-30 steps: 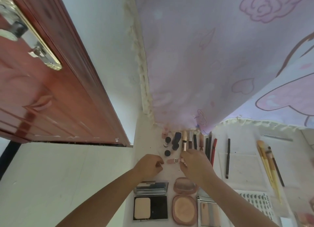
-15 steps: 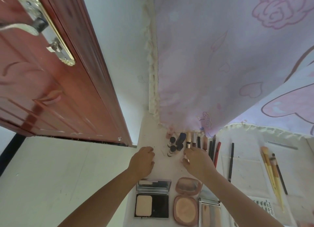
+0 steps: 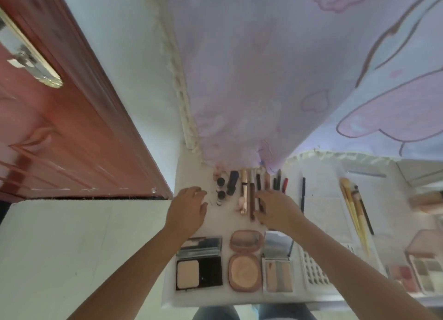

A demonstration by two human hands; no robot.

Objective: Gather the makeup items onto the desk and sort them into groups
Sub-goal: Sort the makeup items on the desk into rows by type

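A: Sorting looks well along. Your left hand (image 3: 189, 211) rests flat on the desk (image 3: 191, 176) beside the small dark-capped bottles (image 3: 220, 190), fingers relaxed and spread, holding nothing.

B: And the right?

A: Your right hand (image 3: 275, 209) lies over the near ends of the lipsticks and pencils (image 3: 251, 190), fingers stretched forward and a little apart. I cannot tell whether a fingertip is pinning one stick.

B: What is grouped already?

A: The open compacts (image 3: 244, 259) sit in a row at the near edge, with a lash tray (image 3: 314, 269) beside them. The brushes (image 3: 354, 209) lie together to the right. One black pencil (image 3: 303, 195) lies apart from the stick row.

B: What is left?

A: I'd judge you need only to square the sticks and bring in the palettes (image 3: 426, 271) at the far right edge.
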